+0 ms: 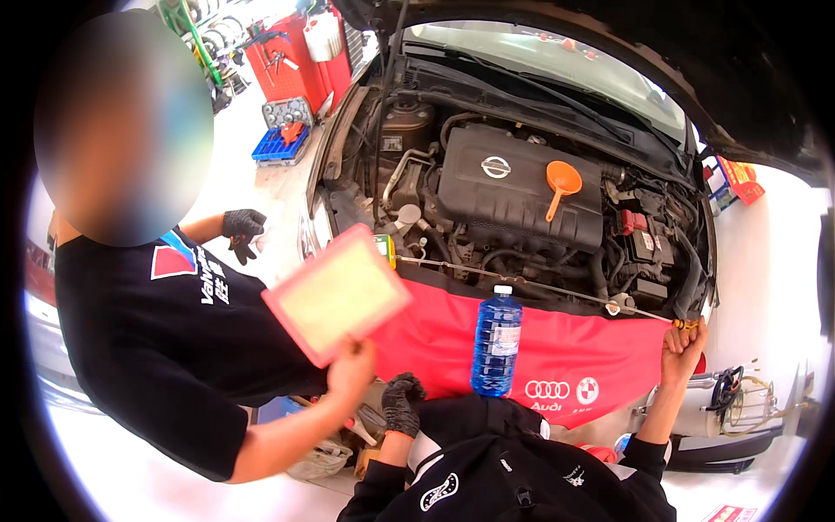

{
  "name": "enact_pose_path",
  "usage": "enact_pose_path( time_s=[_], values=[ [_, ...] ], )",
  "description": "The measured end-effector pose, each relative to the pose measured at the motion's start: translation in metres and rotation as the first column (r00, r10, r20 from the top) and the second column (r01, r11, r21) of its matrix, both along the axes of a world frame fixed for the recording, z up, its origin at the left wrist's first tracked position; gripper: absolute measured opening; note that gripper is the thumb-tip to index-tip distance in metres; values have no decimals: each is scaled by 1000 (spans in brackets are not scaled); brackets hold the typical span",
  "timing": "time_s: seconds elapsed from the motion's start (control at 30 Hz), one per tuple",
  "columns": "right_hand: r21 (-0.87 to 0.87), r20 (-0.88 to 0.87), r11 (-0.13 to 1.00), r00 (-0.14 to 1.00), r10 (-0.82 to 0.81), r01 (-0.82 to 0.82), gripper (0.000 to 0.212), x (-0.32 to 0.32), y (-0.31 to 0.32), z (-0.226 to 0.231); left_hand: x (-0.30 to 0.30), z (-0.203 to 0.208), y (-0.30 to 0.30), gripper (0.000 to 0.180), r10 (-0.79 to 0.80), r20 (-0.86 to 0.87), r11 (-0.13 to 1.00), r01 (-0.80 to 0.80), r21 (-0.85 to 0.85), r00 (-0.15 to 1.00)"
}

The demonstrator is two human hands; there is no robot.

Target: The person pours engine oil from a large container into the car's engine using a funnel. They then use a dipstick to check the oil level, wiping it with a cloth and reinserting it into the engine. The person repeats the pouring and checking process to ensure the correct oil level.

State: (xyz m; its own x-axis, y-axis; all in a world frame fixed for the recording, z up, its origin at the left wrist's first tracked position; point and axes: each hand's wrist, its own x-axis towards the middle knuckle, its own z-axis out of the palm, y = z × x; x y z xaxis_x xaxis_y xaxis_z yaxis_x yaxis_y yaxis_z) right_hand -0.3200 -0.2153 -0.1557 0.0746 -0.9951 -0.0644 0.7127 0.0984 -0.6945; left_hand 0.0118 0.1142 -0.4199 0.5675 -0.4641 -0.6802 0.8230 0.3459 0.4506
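The right hand (pixel 684 342), well to the right of the bottle (pixel 497 346), is holding the rod (pixel 539 284) in a narrow grip at its yellow handle (pixel 688 324). The left hand (pixel 402 405), gloved, is hovering near the bottle's lower left; its fingers are curling inward, and whether they are holding anything one cannot tell. A dip or swing of the right hand could be sending the rod into the bottle's cap, since it is passing just beyond it, and a tall, narrow bottle standing on the red cover (pixel 435 329) would likely be toppling easily. A leftward sweep could also be pushing the tip toward the filter (pixel 339 297), which a co-worker (pixel 161 331) is holding left of the bottle, while a careless turn of the left hand could be bumping the bottle from its near side. The rod's long axis is running crosswise past the bottle, climbing gently leftward in view; its handle is pointing right, its thin end pointing left, toward a small box (pixel 388 253) up-left of the bottle, though actual contact there is remaining unclear.
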Motion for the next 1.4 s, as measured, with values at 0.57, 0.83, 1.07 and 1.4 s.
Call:
enact_pose_path(
  time_s=[0.57, 0.83, 1.07, 1.4],
  values=[
    [122, 174, 982, 977, 125, -147, 39, -39, 17, -45, -26, 193, -105, 26, -342, 590, 765, 581, -277, 731],
    [103, 143, 973, 971, 191, -206, 38, -24, 16, -44, -36, 176, -94, 25, -359, 526, 727, 584, -360, 771],
    [68, 113, 966, 964, 243, -251, 35, -12, 17, -40, -38, 174, -93, 25, -347, 510, 723, 571, -388, 787],
    [150, 118, 961, 969, 215, -231, 35, -12, 20, -44, -37, 178, -94, 25, -386, 516, 748, 587, -309, 765]
  ],
)
